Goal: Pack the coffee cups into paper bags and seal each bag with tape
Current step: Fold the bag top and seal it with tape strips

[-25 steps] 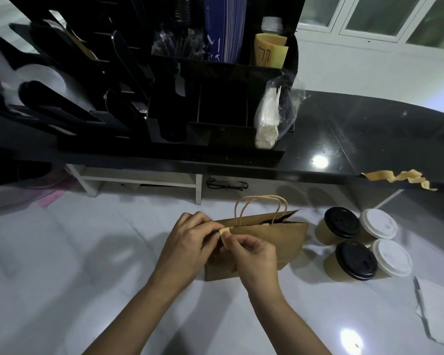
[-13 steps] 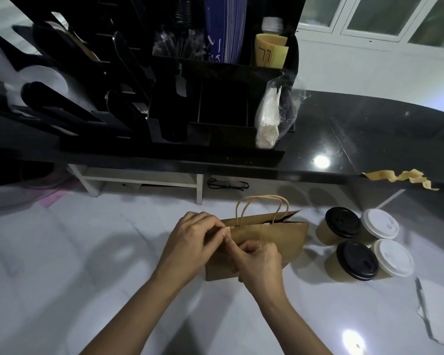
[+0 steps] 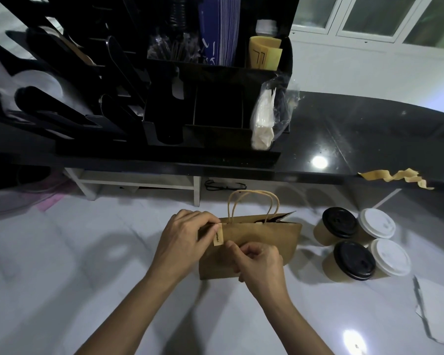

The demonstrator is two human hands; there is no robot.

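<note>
Pinching tape (image 3: 218,235) over the paper bag (image 3: 267,235)'s rim, the left hand (image 3: 183,242) clamps it; the right hand (image 3: 260,265)'s grip seems curled together below.

- Brown kraft-paper bag w/ twisted paper-cord handles (image 3: 262,239): matt, slightly rough paper.
- Small cream tape strip w/ dark print (image 3: 218,235): smooth, faint sheen.
- Four brown paper cups (image 3: 321,234): matt card walls.
- Two round black plastic lids (image 3: 354,260): smooth, satin sheen.
- Two round white plastic lids (image 3: 388,257): smooth, near matt.
- White marble-look worktop (image 3: 62,265): smooth, high gloss, mirrors lamps.
- Black speckled counter (image 3: 356,139): polished, glossy, stone-like.
- Black organiser rack (image 3: 215,103): hard glossy plastic, prob. acrylic.
- Clear crinkled plastic bag (image 3: 280,106): thin shiny film.
- Tan curled paper strip (image 3: 395,176): matt.
</note>
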